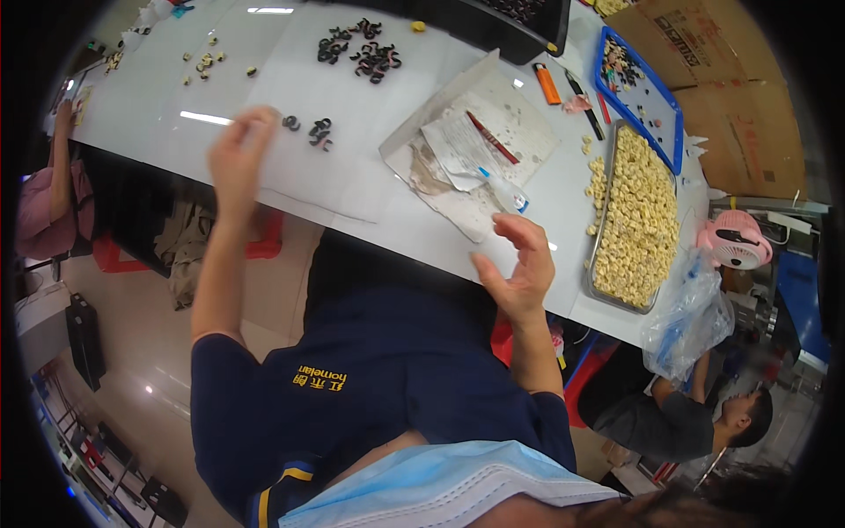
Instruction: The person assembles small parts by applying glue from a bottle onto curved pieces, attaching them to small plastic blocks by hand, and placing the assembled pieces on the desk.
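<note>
My left hand (239, 163) hovers over the near left part of the white table, smeared by motion, so whether its fingers hold anything cannot be made out. Just right of its fingertips lie a few small black curved pieces (321, 134). Farther back, more of these black pieces (377, 62) sit in loose heaps. My right hand (521, 268) is raised at the table's near edge, thumb and fingers apart, with nothing visible between them. Beyond it, a small white bottle with a blue tip (505, 191) and a dark red pen-like stick (491, 137) lie on stained papers (521, 123).
A metal tray (591, 280) heaped with small cream pieces (638, 211) stands at right, beside a blue tray (676, 158). Behind are a black bin (475, 25), an orange-handled tool (547, 84) and cardboard (744, 132). A pink fan (736, 239), a plastic bag (691, 321) and co-workers are nearby.
</note>
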